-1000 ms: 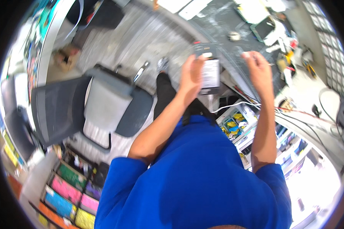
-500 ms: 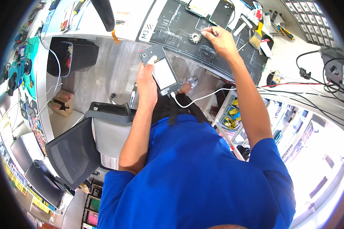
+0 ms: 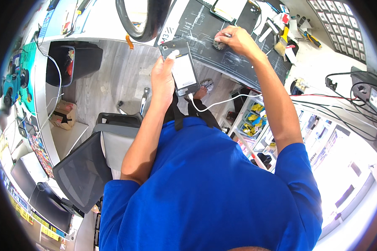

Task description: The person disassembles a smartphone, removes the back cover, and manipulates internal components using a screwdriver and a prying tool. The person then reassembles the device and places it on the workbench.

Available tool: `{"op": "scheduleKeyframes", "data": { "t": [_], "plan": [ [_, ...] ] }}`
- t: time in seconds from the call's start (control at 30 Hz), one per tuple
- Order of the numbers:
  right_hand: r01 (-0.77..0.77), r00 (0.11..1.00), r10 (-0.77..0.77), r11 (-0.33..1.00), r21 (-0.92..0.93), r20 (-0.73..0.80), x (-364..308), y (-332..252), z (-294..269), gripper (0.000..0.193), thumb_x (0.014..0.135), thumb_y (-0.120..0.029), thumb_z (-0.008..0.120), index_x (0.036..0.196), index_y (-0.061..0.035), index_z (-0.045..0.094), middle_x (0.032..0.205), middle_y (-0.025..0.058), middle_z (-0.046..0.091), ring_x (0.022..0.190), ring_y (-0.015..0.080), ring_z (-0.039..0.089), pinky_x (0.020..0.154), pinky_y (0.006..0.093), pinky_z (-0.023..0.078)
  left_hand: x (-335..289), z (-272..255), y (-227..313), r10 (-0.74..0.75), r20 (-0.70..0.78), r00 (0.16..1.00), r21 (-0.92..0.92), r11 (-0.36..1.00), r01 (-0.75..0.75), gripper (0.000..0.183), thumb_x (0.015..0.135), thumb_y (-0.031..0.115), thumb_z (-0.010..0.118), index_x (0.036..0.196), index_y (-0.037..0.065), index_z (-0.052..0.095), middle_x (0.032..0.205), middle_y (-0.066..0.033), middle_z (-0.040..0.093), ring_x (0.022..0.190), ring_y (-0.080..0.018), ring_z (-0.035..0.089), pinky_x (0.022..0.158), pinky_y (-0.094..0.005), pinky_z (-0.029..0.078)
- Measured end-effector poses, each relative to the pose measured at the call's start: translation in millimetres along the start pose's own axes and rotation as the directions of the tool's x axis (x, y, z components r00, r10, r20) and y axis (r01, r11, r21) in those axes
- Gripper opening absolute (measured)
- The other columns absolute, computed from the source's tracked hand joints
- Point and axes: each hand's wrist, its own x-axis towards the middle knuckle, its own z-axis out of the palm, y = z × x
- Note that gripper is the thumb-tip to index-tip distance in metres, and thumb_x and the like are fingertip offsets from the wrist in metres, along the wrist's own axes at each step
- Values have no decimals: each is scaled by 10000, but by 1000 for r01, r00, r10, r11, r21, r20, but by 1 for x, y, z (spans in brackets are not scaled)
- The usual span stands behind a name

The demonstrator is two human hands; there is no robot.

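My left hand [image 3: 162, 78] is closed around an opened smartphone [image 3: 184, 71], thumb on its inner face near the camera end. The phone's back is off and a large white block, apparently the battery, fills its middle. A white cable [image 3: 205, 110] runs from its lower end toward the right. My right hand [image 3: 237, 40] is pinched over a small round metal thing [image 3: 218, 44] on the black work mat [image 3: 192, 31]. A thin piece shows between those fingertips, too small to name. The fingers partly cover the round thing.
A black curved tube [image 3: 148, 31] hangs over the bench's front edge. Farther right on the bench lie a yellow-handled brush [image 3: 282, 42], pliers [image 3: 313, 40] and dark panels [image 3: 246, 16]. An office chair [image 3: 81, 167] stands at my left; a bin [image 3: 73, 62] sits under the bench.
My right hand has come over the round metal thing, which it was beside before. My left hand has moved the phone slightly up and right. The black tube shows larger as the view has shifted.
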Motion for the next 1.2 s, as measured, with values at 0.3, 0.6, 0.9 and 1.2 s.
{"op": "scheduleKeyframes", "data": {
  "t": [0.3, 0.6, 0.9, 1.2],
  "plan": [
    [249, 960, -256, 966, -77, -110, 0, 18, 16, 191, 993, -229, 664, 1075, -68, 725, 1020, 103, 676, 967, 288, 662, 905, 393, 512, 12, -7, 6, -20, 32, 999, 46, 999, 19, 324, 1055, 267, 626, 1275, 30, 646, 1109, -5, 678, 974, -65, 616, 861, -254, 496],
    [-72, 927, 187, 939, 335, -325, -25, -23, 0, 323, 1019, -335, 661, 1114, -28, 692, 1000, 88, 697, 930, 194, 650, 872, 349, 508, 8, 18, 26, -46, 73, 996, 110, 993, 38, 327, 1049, 291, 633, 1252, 34, 651, 1077, -5, 690, 949, -58, 627, 841, -256, 512],
    [43, 964, 108, 838, 544, -243, -92, -122, -57, 201, 1027, -189, 666, 1104, -6, 700, 930, 10, 659, 861, 57, 573, 780, 246, 482, -11, 78, 56, -140, 290, 947, 162, 982, 95, 365, 1033, 317, 636, 1241, 17, 640, 1098, -43, 689, 946, -75, 644, 822, -249, 529],
    [195, 917, -43, 916, 351, -397, -120, -129, -87, 167, 994, -150, 693, 1064, -6, 744, 940, 48, 681, 815, 82, 600, 741, 264, 490, -36, 116, 75, -173, 440, 881, 176, 979, 105, 332, 1047, 274, 575, 1225, -1, 630, 1048, -19, 663, 943, -59, 592, 842, -253, 491]
  ]
}}
